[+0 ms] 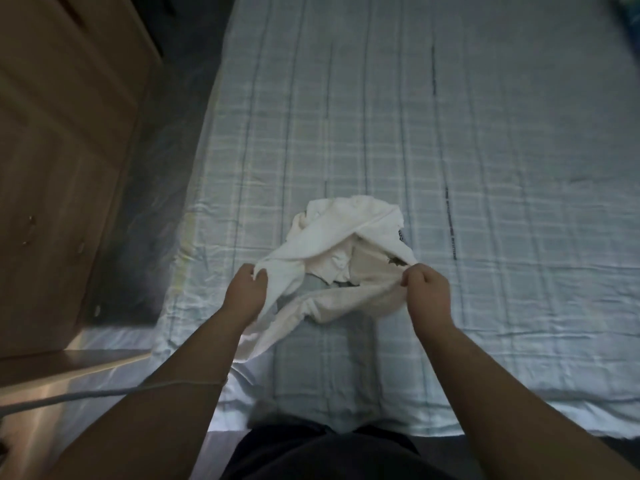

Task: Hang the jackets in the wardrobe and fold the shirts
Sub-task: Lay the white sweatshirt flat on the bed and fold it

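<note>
A crumpled white shirt (332, 233) with a small dark print lies bunched on the bed in front of me. My left hand (244, 292) pinches one edge of its fabric at the left. My right hand (427, 292) pinches another edge at the right. The cloth is stretched between both hands and partly lifted off the bed. A cream inner layer and a bit of grey show inside the folds.
The bed (450, 133) has a pale blue checked sheet and fills most of the view. A wooden wardrobe (62, 150) stands at the left, with a dark floor gap between it and the bed. A thin cable (104, 393) crosses my left forearm.
</note>
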Tool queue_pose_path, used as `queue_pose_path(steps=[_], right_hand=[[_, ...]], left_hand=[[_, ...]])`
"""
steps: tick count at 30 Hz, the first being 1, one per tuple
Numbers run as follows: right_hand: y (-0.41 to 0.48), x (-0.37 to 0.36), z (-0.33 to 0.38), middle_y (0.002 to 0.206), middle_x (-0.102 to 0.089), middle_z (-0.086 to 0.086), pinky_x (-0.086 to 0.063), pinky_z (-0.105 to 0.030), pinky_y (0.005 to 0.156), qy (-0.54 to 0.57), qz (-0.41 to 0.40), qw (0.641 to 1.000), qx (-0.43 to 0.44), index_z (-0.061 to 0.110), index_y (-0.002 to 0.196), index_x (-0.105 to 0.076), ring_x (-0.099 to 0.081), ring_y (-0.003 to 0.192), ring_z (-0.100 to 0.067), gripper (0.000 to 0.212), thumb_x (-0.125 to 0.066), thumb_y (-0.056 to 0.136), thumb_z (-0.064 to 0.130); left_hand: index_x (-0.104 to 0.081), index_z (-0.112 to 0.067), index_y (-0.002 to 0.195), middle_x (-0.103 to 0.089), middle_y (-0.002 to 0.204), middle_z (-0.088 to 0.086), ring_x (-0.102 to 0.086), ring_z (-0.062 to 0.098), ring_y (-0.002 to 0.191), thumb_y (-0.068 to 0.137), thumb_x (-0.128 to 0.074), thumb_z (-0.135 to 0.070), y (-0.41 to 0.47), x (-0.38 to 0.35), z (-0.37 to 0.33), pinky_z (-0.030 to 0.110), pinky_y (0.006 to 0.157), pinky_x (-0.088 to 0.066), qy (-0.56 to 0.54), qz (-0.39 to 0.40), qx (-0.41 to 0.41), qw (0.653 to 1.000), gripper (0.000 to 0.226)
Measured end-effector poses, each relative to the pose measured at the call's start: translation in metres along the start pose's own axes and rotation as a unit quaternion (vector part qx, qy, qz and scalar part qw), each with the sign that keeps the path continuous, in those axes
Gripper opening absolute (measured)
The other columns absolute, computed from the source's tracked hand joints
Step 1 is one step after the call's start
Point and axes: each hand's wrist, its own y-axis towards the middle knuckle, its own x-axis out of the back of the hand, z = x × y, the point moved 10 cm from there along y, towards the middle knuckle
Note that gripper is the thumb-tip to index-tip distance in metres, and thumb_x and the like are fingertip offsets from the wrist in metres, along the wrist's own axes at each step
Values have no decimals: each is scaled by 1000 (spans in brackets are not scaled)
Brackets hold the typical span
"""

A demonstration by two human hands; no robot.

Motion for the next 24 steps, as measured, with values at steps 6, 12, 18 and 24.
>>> queue_pose_path(steps=[6,12,18,24], right_hand=[[-33,42,91,48,-33,6,-24,-19,47,124,7,986,112,11,45,-41,-30,51,-8,16,-48,60,8],[-69,77,128,45,-33,10,-23,-21,48,141,39,972,185,21,40,-41,-29,49,-9,24,-45,58,6],[-83,137,142,47,-38,7,-24,-24,52,157,118,947,254,22,40,-47,-34,50,-12,23,-43,56,5],[-63,209,89,65,-61,-16,-48,-29,62,239,118,938,222,9,66,-69,-61,64,-33,28,-44,57,1]], left_hand=[[-53,-8,128,-57,130,16,-57,31,111,95,-53,-26,-11,-20,-55,32,87,-44,197,151,-18,969,37],[-40,-31,147,-39,149,5,-40,25,136,86,-62,-14,-68,-42,-216,37,113,-34,132,188,-316,921,67],[-40,-34,147,-37,155,2,-30,20,142,89,-56,-13,-148,-122,-296,40,118,-24,268,308,-460,788,65],[-53,-27,101,-61,105,-5,-59,21,104,90,-66,-25,-177,-176,-307,32,82,-44,232,283,-422,829,17]])
